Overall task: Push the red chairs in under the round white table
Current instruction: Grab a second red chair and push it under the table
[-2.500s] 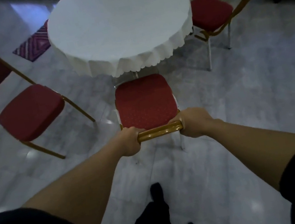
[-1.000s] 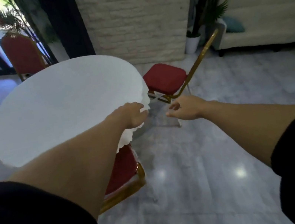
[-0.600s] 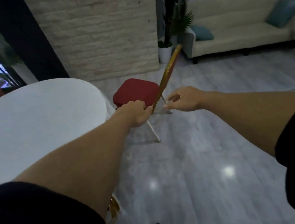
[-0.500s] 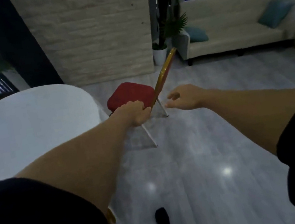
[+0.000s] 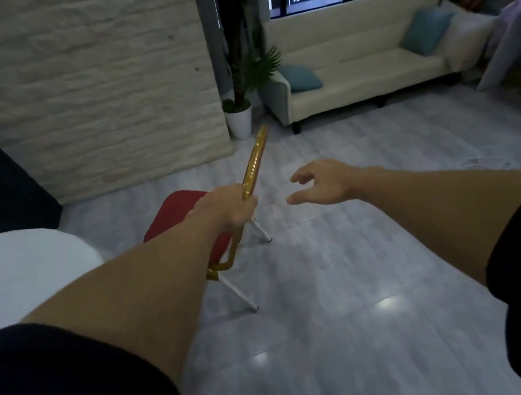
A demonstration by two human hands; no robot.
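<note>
We count one red cushioned chair with a gold metal frame (image 5: 182, 210). It stands in the middle of the view, just past the edge of the round white surface (image 5: 16, 272), which sits at nine o'clock. The chair is still out in the open, not pushed under. We see two of its white legs (image 5: 239, 293) on the grey shiny floor (image 5: 333, 271).

We count two bare hands. Our left hand (image 5: 232, 210) has its grip pressed around the gold bar of the chair back. Our right hand (image 5: 322, 183) floats at three o'clock from the chair, touching nothing, with its fingers spread and a little bent.

Far off at one o'clock we count one cream sofa (image 5: 356, 57) with two blue pillows (image 5: 426, 30). At twelve o'clock stands one green plant in a white pot (image 5: 239, 121), beside a pale brick wall (image 5: 79, 89).

Half a second ago our left hand was in front of the seat and had not closed on the bar. Now it holds the bar. The chair looks bigger and closer, and less of the white surface shows.
</note>
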